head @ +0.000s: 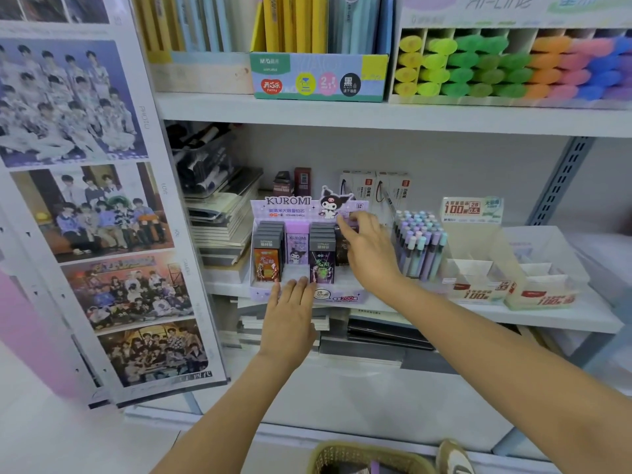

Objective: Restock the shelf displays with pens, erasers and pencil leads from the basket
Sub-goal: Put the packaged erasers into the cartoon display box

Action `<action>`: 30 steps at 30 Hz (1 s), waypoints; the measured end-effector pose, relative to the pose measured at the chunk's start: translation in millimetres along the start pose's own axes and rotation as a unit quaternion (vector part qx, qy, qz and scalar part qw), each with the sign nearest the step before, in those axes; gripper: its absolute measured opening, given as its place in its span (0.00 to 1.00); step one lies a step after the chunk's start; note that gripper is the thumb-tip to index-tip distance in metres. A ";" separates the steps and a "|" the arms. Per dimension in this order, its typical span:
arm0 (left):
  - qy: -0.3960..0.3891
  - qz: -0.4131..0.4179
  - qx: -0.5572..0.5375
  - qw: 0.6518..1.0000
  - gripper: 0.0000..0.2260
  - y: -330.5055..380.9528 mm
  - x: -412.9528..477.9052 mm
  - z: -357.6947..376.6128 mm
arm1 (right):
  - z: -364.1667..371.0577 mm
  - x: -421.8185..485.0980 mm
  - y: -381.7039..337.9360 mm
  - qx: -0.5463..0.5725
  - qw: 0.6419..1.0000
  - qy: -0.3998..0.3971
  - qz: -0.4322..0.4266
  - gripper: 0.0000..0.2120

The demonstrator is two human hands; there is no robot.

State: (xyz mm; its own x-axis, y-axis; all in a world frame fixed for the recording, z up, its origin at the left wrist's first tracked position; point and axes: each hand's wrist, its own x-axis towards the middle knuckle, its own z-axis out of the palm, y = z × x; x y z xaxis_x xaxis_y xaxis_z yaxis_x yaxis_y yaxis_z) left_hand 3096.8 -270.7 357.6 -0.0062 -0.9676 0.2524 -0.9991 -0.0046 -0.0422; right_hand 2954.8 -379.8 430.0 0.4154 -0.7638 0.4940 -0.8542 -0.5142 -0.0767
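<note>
White shelving [564, 319] fills the view ahead of me, with a poster board [85, 200] of group photos leaning at its left end and rows of highlighters [496, 63] on the level above. On the middle shelf stands the purple Kuromi display box [290, 203], its columns stocked with upright pencil lead cases [268, 254] in grey, lilac and dark prints.

My right arm reaches forward and up from the lower right, wrist a little bent. My right grip [367, 249] sits at the box's rightmost column, fingers curled down over the top of a dark lead case [342, 251] and clasping it; the case stands upright in that column, partly hidden behind my palm.

My left arm comes in straight from below. My left grip [290, 313] is released and holds nothing: palm down, fingers extended and close together, fingertips resting on the front lip of the display box just below the second and third columns.

Just right of the box stands a rack of pastel pens [419, 244], caps up. The woven basket [342, 455] sits on the floor at the bottom edge, between my forearms; I cannot make out its contents.
</note>
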 end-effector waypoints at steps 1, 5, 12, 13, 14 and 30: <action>-0.004 0.001 0.001 1.000 0.33 -0.1 -0.1 -0.2 | 0.2 -1.2 0.9 -0.024 1.000 -0.001 0.005 0.33; -0.033 0.015 -0.009 0.999 0.36 -3.3 3.3 -6.1 | -9.1 4.1 0.9 -0.063 0.996 -0.060 -0.008 0.33; 0.052 -0.004 -0.052 0.997 0.34 6.6 -16.2 -13.2 | -27.0 -47.2 -6.5 0.167 0.983 0.070 -0.044 0.20; 0.090 -0.007 -0.070 0.993 0.32 11.2 -25.4 -8.2 | -21.9 -63.6 -8.5 0.207 0.974 0.066 -0.065 0.18; 0.129 -0.008 -0.089 0.988 0.30 15.8 -36.0 1.0 | -13.3 -81.7 -10.3 0.241 0.966 0.051 -0.081 0.16; -0.487 0.022 -0.093 0.868 0.32 46.6 -262.5 313.3 | 281.1 -361.7 42.5 0.225 0.833 -0.490 0.128 0.14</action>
State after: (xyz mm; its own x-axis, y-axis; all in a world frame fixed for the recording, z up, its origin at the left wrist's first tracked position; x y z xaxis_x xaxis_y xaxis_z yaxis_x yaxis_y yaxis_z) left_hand 3065.0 -96.1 -13.5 -0.0972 -0.7202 -0.6869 -0.9887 -0.0091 0.1495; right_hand 2856.1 -235.0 4.6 0.4822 -0.7087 -0.5149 -0.8419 -0.2123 -0.4962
